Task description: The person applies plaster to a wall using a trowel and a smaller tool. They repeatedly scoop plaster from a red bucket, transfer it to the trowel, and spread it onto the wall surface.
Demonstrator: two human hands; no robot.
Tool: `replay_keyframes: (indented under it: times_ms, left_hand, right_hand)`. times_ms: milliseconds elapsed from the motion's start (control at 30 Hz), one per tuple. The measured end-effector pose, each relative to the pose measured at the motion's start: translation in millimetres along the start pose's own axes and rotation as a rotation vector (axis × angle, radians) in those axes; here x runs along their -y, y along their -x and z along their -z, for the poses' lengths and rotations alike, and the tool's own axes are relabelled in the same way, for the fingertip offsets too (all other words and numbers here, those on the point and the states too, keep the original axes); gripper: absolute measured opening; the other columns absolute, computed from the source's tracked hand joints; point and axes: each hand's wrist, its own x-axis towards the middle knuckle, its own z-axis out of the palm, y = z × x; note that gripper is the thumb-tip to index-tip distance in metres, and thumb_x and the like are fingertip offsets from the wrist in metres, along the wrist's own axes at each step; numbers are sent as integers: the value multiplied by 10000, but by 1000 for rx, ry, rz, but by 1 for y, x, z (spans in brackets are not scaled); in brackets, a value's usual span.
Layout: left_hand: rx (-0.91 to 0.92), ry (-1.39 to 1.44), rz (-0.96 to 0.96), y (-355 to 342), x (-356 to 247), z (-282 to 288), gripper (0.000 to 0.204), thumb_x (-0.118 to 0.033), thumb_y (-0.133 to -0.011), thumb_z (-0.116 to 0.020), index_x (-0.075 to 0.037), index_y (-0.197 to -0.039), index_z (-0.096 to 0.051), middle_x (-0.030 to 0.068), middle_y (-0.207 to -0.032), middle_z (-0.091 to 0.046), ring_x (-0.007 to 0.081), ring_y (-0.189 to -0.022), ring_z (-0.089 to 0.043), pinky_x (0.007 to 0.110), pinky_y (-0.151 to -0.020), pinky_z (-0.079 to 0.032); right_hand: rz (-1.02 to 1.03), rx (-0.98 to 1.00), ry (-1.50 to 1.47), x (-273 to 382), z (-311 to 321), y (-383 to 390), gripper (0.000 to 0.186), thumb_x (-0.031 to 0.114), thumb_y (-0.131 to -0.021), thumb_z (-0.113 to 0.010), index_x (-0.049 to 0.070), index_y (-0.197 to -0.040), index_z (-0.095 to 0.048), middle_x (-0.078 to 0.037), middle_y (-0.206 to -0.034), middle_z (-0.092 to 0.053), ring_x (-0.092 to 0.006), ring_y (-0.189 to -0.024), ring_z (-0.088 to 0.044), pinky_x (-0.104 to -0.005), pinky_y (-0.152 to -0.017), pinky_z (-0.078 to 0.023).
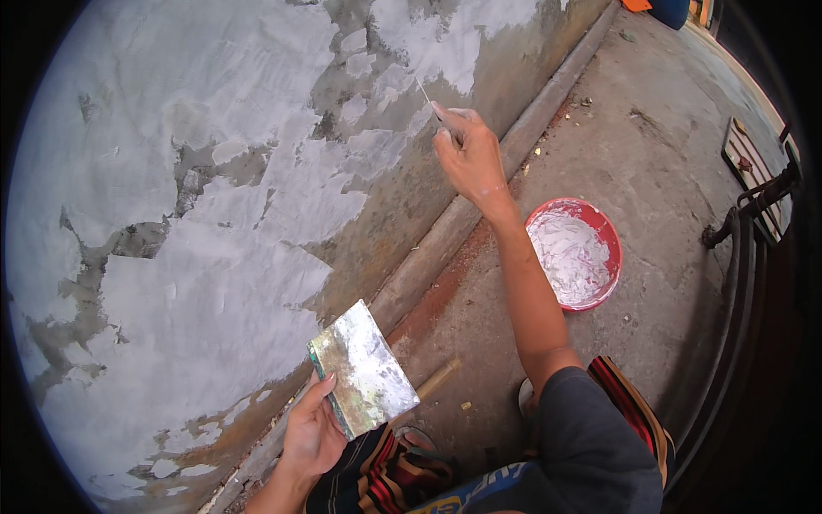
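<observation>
With my right arm stretched out, my right hand [469,158] is closed round a thin putty knife [424,92]. Its blade shows nearly edge-on, against or close to the wall [231,283]; I cannot tell whether it touches. White putty covers much of that wall in uneven patches, with bare grey-brown plaster between them. Lower down, my left hand [315,433] grips a rectangular plate [364,370] by its left edge, thumb on top. The plate's face is shiny and smeared with whitish putty. Beside my right forearm stands a red tub [615,248] holding white putty.
A raised concrete ledge [445,227] runs along the wall's foot. A short wooden stick [441,377] lies near my feet. At the right are a dark metal frame [753,206] and a slatted panel [753,176]. A blue container [670,12] stands at the far end.
</observation>
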Motion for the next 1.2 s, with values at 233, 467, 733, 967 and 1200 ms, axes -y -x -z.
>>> replay_keyframes:
  times_ms: [233,467,733,967,1200]
  left_hand:
    - [-9,12,-29,4,-4,-2,386,-208,-971,-455,3,-1295,-467,140,-1194,-617,249,-1076,-620,423,-953,-484]
    - [-11,9,-15,5,-3,3,378,-206,-970,-456,-1,-1288,-473,139,-1187,-621,243,-1064,-627,414,-935,-498]
    - [-36,34,-15,5,-6,5,378,-207,-969,-456,-6,-1289,-471,136,-1186,-621,253,-1071,-623,431,-948,-487]
    - [10,7,31,8,-8,18,407,-218,-979,-461,-80,-1357,-397,76,-1268,-557,209,-1137,-580,403,-970,-479]
    - [44,6,43,3,-7,17,418,-222,-976,-467,-84,-1363,-390,79,-1270,-556,216,-1140,-580,410,-972,-479]
  right_hand:
    - [76,12,103,7,-34,6,377,36,-845,-544,-26,-1211,-607,-210,-1046,-564,-302,-833,-591,-338,-777,-471]
    - [46,75,95,17,-20,16,376,14,-829,-562,-45,-1198,-607,-221,-1033,-558,-320,-819,-595,-356,-774,-472]
    - [87,55,79,13,-41,27,384,18,-831,-530,-70,-1200,-592,-234,-991,-546,-356,-814,-593,-394,-769,-484]
    - [100,-25,147,7,-37,10,403,-17,-827,-553,-49,-1228,-582,-203,-1030,-541,-247,-700,-577,-337,-695,-478]
    - [83,28,86,34,-97,65,484,-84,-810,-552,-164,-1276,-450,-241,-1137,-420,-341,-805,-590,-387,-731,-493]
